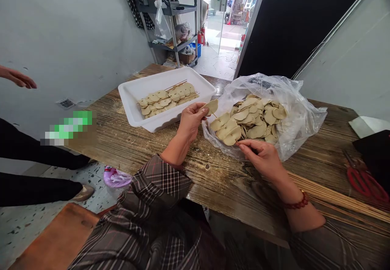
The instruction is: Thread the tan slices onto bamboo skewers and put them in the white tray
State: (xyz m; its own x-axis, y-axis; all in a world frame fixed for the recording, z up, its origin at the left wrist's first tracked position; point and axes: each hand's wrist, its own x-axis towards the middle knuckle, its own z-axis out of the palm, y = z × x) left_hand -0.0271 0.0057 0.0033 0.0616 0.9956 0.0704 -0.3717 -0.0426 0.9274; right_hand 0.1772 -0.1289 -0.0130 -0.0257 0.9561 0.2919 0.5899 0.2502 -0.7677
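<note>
The left grip (192, 119) pinches a pale, flat slice (213, 106) between thumb and fingers, the slice jutting out past the fingertips toward the plastic bag. The right grip (263, 156) is closed on the end of a thin skewer (238, 142), which runs up and left from the fingertips into threaded slices (230, 135); these lie over the near left part of the bag's contents, between the two hands. Beyond them a loose pile of slices (254, 117) fills the open plastic bag (297, 119), whose crumpled rim rises behind and to the right of the pile. Left of the bag and beyond the left hand, a white tray (131, 103) holds loaded skewers (167, 97), its near wall standing between them and the left forearm. A bundle of bare sticks (335, 197) runs to the right beside the right wrist, with red-handled scissors (362, 180) beyond it near the right end. The wooden surface (137, 148) has open room to the left of the left forearm, in front of the tray, and a strip between the forearms; its near edge passes beneath them. Another person's hand (22, 79) hangs at far left, well apart from the tray.
</note>
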